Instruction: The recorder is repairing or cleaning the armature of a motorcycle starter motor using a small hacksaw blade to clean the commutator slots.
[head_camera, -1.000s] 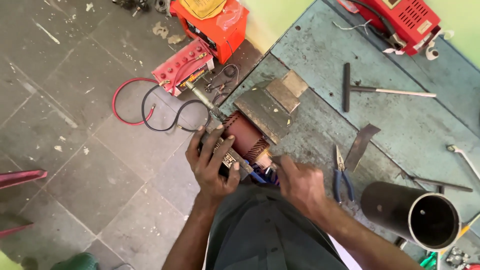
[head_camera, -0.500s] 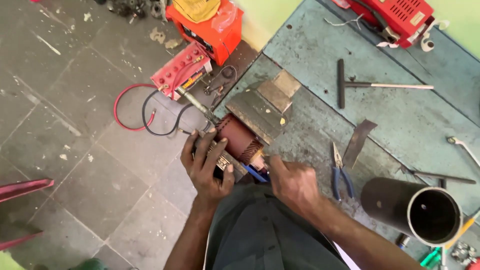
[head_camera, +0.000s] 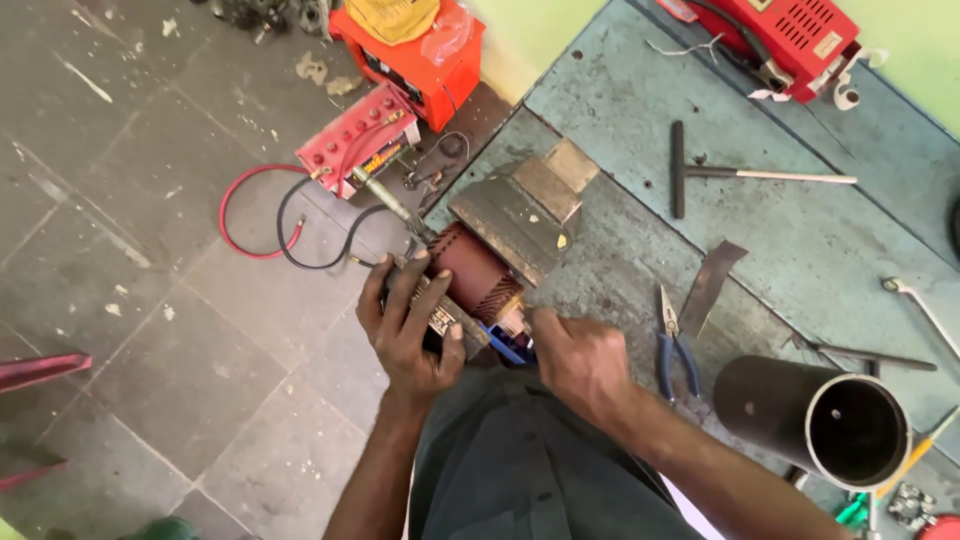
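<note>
A brown motor armature (head_camera: 472, 272) with copper windings is clamped in a grey bench vise (head_camera: 520, 215) at the near edge of the blue-grey workbench (head_camera: 800, 240). My left hand (head_camera: 405, 330) wraps around the armature's near end from the left. My right hand (head_camera: 580, 365) sits just right of it, closed on a blue-handled tool (head_camera: 503, 347) whose tip meets the armature's end. The tool's tip is hidden between my hands.
On the bench lie blue-handled pliers (head_camera: 672, 345), a metal strip (head_camera: 710, 285), a T-handle wrench (head_camera: 745, 172), a dark steel pipe (head_camera: 815, 420) and a red machine (head_camera: 790, 40). On the tiled floor stand a red battery (head_camera: 358, 135) with red and black cables and an orange box (head_camera: 410, 50).
My left hand has shifted its fingers slightly on the armature's end. My right hand stays by it with the tool. The view has drifted a little.
</note>
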